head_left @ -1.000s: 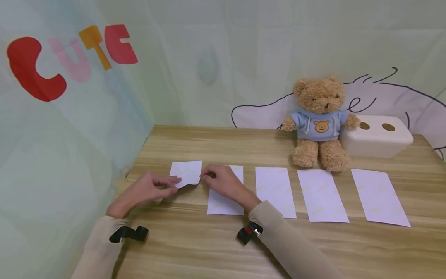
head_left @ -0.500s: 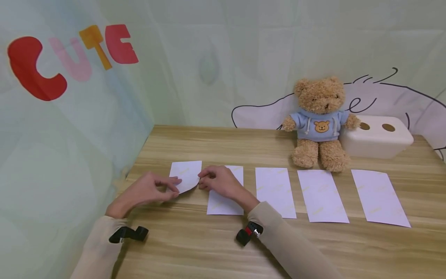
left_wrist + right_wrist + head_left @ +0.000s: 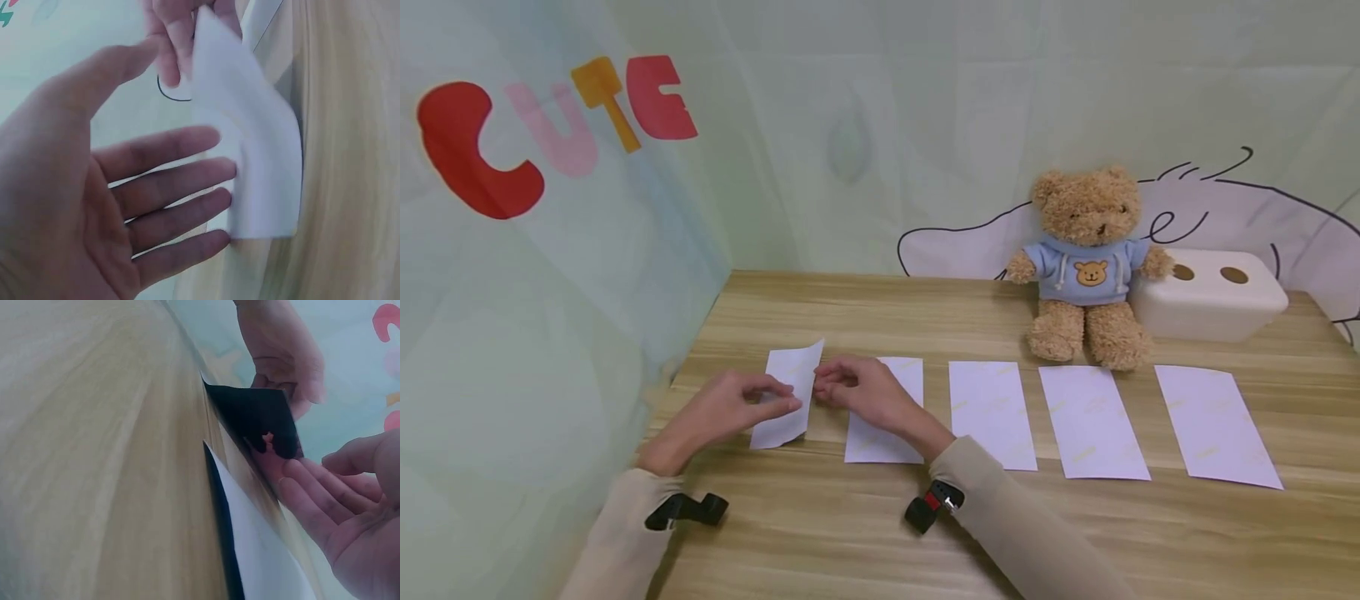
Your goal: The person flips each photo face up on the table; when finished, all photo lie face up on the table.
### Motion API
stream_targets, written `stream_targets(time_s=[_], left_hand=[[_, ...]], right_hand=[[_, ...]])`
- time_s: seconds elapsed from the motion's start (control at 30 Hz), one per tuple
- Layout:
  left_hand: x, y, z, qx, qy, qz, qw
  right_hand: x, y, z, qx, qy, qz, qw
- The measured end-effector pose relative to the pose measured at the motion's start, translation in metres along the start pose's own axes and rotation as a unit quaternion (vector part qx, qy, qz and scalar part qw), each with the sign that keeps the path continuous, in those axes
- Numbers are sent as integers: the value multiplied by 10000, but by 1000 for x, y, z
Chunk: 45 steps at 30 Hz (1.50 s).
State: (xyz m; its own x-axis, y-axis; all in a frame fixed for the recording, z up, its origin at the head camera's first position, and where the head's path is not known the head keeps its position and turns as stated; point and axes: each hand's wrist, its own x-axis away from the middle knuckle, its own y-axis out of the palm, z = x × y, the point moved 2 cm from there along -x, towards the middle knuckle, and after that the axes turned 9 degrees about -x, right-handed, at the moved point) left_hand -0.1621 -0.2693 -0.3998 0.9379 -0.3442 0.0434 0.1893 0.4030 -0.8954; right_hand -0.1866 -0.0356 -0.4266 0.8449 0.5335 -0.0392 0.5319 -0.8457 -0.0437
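Five white sheets lie in a row on the wood-grain bench [image 3: 820, 533], and we see both hands at the leftmost sheet [image 3: 796, 368]. That one is bent, its right edge raised off the bench, its white face marked with faint yellow print. From the right wrist we also see its dark underside, with pink and orange patches.

The left hand [image 3: 726, 408] has its grip apart: four straight fingers spread, their tips at the white face, the thumb well clear of them. The right hand [image 3: 865, 392] reaches over part of the second sheet [image 3: 887, 442]; its grip is apart too, the fingers extended with their tips at the raised edge.

The three other sheets [image 3: 992, 417] lie farther right. Behind them we find a brown teddy bear [image 3: 1086, 262] in a blue hoodie, sitting upright just beside a white box [image 3: 1210, 308] with two oval holes on top.
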Motion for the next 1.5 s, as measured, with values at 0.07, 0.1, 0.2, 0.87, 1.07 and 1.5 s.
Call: stream_targets(time_s=[0.07, 0.1, 0.2, 0.87, 1.07, 1.5], left_hand=[[-1, 1, 1, -14, -111, 95, 9999], [-1, 2, 2, -8, -165, 124, 9998], [-1, 4, 3, 16, -213, 184, 9996], [-3, 0, 4, 793, -513, 353, 9949], [1, -11, 4, 1682, -824, 175, 9821], [9, -26, 1, 1966, -583, 346, 9781]], right_hand=[[0, 1, -1, 156, -142, -30, 9998], [0, 2, -1, 197, -198, -50, 9996], [0, 4, -1, 252, -316, -91, 9991], [-2, 9, 8, 510, -398, -56, 9979], [-2, 11, 10, 797, -455, -34, 9958], [1, 18, 9, 653, -707, -39, 9954]])
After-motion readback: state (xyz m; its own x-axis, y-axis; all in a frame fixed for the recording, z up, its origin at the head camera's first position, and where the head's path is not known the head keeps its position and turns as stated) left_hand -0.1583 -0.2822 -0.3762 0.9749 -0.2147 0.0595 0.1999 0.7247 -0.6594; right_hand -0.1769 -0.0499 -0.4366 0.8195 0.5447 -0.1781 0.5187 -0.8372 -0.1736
